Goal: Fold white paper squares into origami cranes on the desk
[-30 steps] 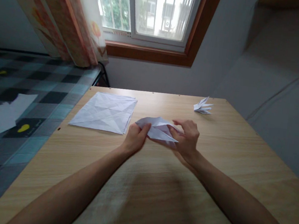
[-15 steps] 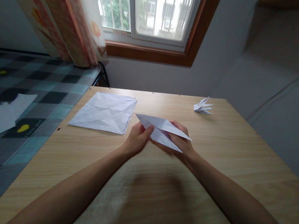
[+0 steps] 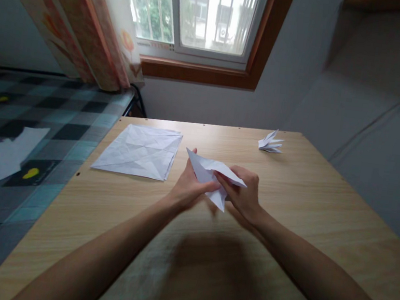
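A folded sheet of white paper (image 3: 203,167) with pointed flaps is held between both hands above the table. My left hand (image 3: 190,185) grips its left side, the thumb lying across the near flap. From the right, my right hand (image 3: 244,189) has its thumb and fingers in the fold between the upper and lower flaps; some fingertips are hidden by the paper. One point aims up and left, one right, and one down toward me. To the left lies a stack of creased square white paper (image 3: 139,151). Farther back on the right is a small folded paper piece (image 3: 271,142) with several points.
The wooden table (image 3: 306,202) runs to the wall below the window (image 3: 216,20). Left of it is a bed with a checked cover (image 3: 74,132), bearing loose white sheets (image 3: 9,156). A curtain (image 3: 88,19) hangs beyond the bed.
My right hand has moved from beneath the paper to between its flaps. The lower flap now points down toward me instead of right, and my left thumb has slid right across the paper.
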`<state>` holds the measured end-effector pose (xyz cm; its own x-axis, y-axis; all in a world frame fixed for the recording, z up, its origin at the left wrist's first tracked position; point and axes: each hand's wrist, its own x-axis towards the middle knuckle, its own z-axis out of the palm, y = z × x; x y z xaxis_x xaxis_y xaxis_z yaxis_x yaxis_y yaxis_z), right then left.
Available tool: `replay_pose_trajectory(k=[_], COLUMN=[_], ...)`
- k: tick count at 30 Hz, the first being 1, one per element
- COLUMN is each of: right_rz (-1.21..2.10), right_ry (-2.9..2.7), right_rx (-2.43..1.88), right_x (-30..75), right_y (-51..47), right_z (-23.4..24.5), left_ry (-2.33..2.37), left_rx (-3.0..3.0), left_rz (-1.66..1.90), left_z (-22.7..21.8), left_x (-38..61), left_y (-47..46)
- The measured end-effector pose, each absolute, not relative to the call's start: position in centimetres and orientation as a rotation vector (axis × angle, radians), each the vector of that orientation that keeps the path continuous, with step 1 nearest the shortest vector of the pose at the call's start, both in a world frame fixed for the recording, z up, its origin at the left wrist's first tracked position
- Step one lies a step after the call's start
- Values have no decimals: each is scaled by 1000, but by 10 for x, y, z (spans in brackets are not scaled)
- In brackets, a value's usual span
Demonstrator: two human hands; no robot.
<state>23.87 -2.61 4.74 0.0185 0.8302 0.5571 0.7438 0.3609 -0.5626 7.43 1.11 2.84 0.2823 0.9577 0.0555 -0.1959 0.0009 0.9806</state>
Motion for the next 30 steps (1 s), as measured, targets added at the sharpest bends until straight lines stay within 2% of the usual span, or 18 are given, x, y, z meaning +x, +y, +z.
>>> replay_pose_trajectory(k=[5, 8, 12, 16, 19, 22, 25, 30], right_rz=[-270, -321, -85, 445, 771, 859, 893, 865], right_ry=[-1867, -1910, -1858, -1732, -1397, -1167, -1146, -1342], right_rx=[-1387, -1387, -1357, -1278, -1250, -1219, -1242, -1296], right_x=[244, 244, 242, 238, 234, 236, 243, 250], right_y=[-23, -22, -24, -23, -17, -8, -2, -2], right_z=[43, 44, 47, 44, 40, 42, 47, 53], left_ry=[761, 741, 799, 879, 974, 1137, 1240, 934], left_rx=[1165, 1071, 952, 948, 1014, 1295, 1816, 2307], left_rz=[1003, 1015, 1196, 1274, 1281, 1382, 1447, 1309], left_z=[37, 36, 32, 22, 16, 16, 23, 34], left_x=[79, 80, 80, 79, 77, 72, 65, 58], left_y=[2, 0, 5, 16, 18, 15, 11, 6])
